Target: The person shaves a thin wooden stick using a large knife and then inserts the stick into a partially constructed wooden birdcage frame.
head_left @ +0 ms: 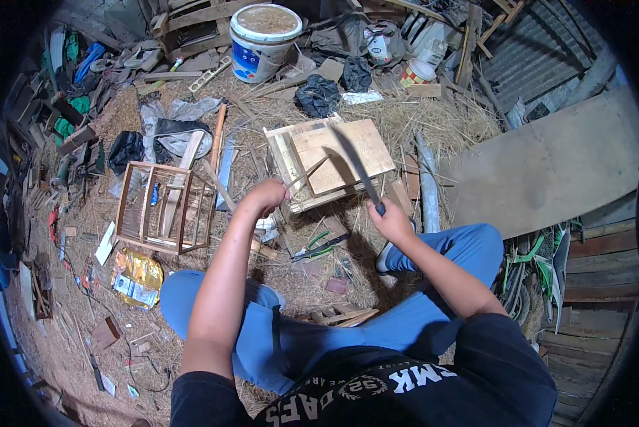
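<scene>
The right grip (393,222) was clenched on the dark handle of a knife (355,160); the left grip (264,197) was closed around a thin wooden stick (309,172). From the right grip, the stick lay toward ten o'clock; the left grip was nearer, holding its lower end. The stick's long axis pointed toward two o'clock, the knife's toward eleven. Beyond lay a pale wooden board (371,151).

— How is the scene lit?
— Brightly at centre, where a slightly blurred knife (358,165) hangs above a shadow-streaked board (371,148).
— And the edges?
— Dimmer, bent by fisheye distortion, ringed in black.
</scene>
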Available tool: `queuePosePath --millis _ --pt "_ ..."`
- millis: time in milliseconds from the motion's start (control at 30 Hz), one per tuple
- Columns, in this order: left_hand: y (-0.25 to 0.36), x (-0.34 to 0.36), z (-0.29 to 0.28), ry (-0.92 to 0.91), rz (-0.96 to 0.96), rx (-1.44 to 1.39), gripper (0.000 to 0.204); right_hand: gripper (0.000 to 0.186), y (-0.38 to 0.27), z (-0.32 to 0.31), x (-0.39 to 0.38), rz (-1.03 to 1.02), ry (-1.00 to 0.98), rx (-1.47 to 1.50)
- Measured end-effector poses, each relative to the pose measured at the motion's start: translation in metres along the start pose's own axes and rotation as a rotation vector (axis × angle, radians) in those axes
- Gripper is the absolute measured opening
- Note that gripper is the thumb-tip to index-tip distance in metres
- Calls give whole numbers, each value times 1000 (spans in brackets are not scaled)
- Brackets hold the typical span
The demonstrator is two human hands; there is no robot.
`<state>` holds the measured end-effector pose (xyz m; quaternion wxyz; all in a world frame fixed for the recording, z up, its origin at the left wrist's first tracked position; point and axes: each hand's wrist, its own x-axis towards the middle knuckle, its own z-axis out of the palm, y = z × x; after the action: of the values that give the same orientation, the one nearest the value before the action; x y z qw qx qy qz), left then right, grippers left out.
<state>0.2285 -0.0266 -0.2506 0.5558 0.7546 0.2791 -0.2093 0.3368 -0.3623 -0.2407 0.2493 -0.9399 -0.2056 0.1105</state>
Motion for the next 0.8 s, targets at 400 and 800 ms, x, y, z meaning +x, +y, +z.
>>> queuePosePath --millis 400,800 --pt "-6 9 -1 58 42 128 28 53 1 -2 -8 -27 -167 -243" --pt "-5 -1 3 -1 18 -58 16 60 14 1 32 59 27 -124"
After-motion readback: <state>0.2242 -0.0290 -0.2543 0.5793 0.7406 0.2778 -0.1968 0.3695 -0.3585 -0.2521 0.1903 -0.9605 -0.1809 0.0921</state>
